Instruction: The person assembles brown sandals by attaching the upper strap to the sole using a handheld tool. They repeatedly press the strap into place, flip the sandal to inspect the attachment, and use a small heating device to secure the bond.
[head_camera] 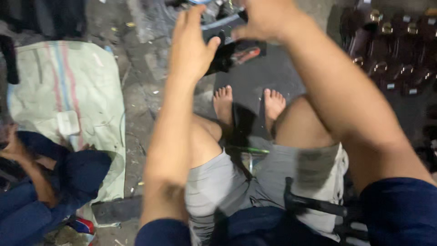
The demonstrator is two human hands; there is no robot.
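My left hand (191, 45) reaches forward with its fingers spread, and its thumb touches a black sandal-like piece (230, 52) with a reddish inner patch. My right hand (261, 18) is at the top of the view, fingers curled on the far edge of the same black piece. The frame is blurred, so the exact grip is hard to read. Below my arms are my knees in grey shorts and my bare feet (248, 105) on dark ground.
Rows of dark brown sandals with metal buckles (391, 50) lie at the top right. A pale striped sack (68, 100) covers the ground at left. Another person in dark blue clothes (50, 187) sits at the lower left. A black tool (314, 205) rests on my lap.
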